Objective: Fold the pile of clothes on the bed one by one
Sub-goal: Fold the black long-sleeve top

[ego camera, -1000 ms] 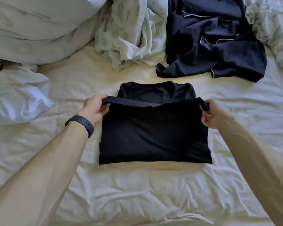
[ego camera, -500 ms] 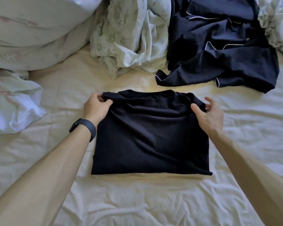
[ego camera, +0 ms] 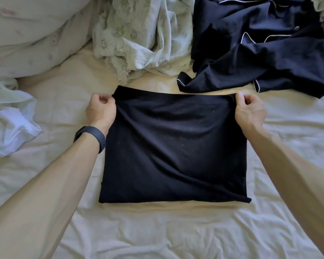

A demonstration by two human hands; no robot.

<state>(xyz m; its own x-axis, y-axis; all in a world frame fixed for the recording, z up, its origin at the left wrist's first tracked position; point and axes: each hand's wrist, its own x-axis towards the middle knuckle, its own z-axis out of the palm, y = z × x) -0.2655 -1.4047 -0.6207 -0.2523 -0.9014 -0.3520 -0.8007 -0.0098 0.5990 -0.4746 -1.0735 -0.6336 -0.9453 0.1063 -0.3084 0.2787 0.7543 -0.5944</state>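
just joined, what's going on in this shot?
A person is folding clothes on a bed. The left hand and right hand each pinch a far corner of a black shirt, which lies flat on the cream sheet, already folded into a rectangle. Beyond it, a navy pyjama top and a pale floral garment lie crumpled, not yet folded.

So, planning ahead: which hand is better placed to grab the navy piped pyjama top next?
Probably right. The right hand pinches the folded black shirt at its far right corner, near the navy pyjama top; the left hand holds the opposite corner, by the pale floral garment.
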